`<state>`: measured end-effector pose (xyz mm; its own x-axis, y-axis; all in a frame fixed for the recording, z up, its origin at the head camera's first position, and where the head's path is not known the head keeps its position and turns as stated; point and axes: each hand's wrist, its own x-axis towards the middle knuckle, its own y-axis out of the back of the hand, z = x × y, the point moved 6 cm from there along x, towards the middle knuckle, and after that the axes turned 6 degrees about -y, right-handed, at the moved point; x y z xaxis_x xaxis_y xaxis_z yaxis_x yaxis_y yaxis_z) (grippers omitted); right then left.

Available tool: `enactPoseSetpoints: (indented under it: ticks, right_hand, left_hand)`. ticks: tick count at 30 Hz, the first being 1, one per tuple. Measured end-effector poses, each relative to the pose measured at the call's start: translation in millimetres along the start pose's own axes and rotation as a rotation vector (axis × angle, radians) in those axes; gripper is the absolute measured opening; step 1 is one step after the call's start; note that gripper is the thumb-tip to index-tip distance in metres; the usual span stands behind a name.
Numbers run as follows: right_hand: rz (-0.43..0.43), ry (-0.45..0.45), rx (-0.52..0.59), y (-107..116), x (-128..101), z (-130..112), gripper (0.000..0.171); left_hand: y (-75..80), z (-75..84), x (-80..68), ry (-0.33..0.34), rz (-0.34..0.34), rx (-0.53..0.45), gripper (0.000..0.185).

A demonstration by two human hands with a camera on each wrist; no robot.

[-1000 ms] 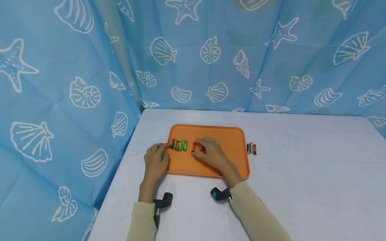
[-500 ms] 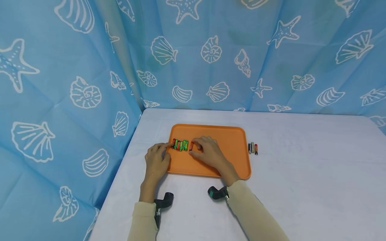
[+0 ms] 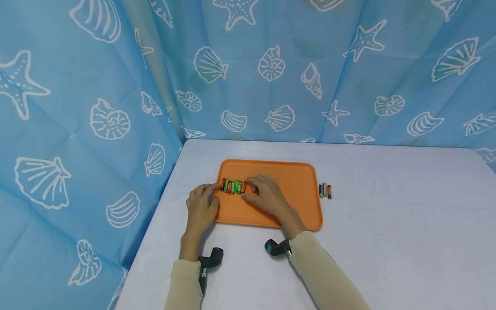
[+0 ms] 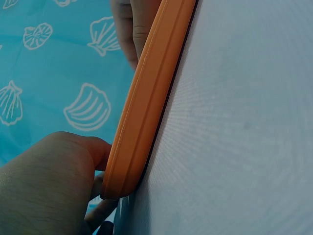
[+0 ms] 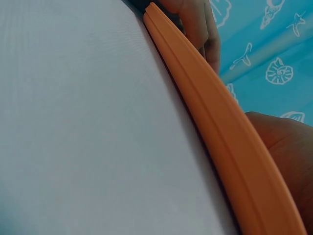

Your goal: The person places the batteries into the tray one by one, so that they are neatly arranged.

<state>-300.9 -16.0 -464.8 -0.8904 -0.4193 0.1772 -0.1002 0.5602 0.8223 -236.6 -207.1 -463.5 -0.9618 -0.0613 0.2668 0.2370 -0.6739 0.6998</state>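
- Resting on the orange tray (image 3: 294,181), the right hand (image 3: 267,199) has its fingers curled over the right end of a row of batteries (image 3: 233,187), thumb and fingertips closing on the last red one, though from the head view I cannot tell how firm the pinch is
- Left hand (image 3: 200,206) lies at the tray's left edge, fingers fairly straight, index fingertip touching the left end of the row
- The row sits in the tray's left half, the batteries side by side and touching, red and green casings mixed
- Three more batteries (image 3: 324,190) lie together on the white table (image 3: 387,224), just beside the tray's right edge; only the head view shows them, and only it shows any batteries at all
- The left wrist view gives the tray's rim (image 4: 146,98) edge-on against the tabletop, with the left hand's thumb (image 4: 49,181) pressed against its corner
- The right wrist view shows the same rim (image 5: 220,122) from the other side, part of the right hand (image 5: 283,152) behind it
- Blue curtain (image 3: 271,64) with shells and starfish hangs behind and to the left
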Motion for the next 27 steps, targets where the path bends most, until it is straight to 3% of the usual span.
enactPoseSetpoints:
  ticks: [10, 18, 27]
  right_hand:
    - [-0.003, -0.005, -0.007, 1.7, 0.7, -2.4, 0.045]
    - [-0.047, -0.021, 0.048, 0.9, -7.4, 1.7, 0.04]
    - [-0.036, 0.018, 0.079, 18.9, -26.7, 3.4, 0.03]
  left_hand:
    - [-0.2, 0.7, 1.3, 0.0, -0.003, -0.002, 0.037]
    - [-1.7, -0.9, -0.6, 0.003, -0.009, -0.017, 0.037]
    - [0.0, -0.5, -1.1, 0.004, -0.013, -0.014, 0.036]
